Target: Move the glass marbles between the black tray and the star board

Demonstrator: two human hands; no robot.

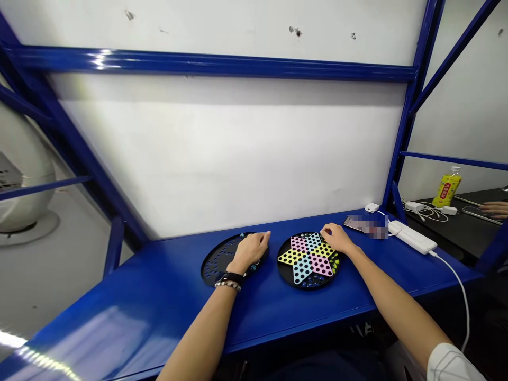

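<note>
My left hand is over the right part of a round black perforated tray, with its fingers curled and their tips hidden. A few marbles show beside that hand. At the upper right rim of a Chinese checkers board is my right hand, its fingers pinched together. What either hand holds, if anything, does not show. The board has a star of pink, blue and yellow points dotted with black holes. Yellow-green marbles lie in its right rim section, and dark blue ones along its front.
A phone, a white charger and a white power strip with its cable lie on the right of the blue table. Blue frame bars surround it. Farther right, another person's hand is near a yellow bottle.
</note>
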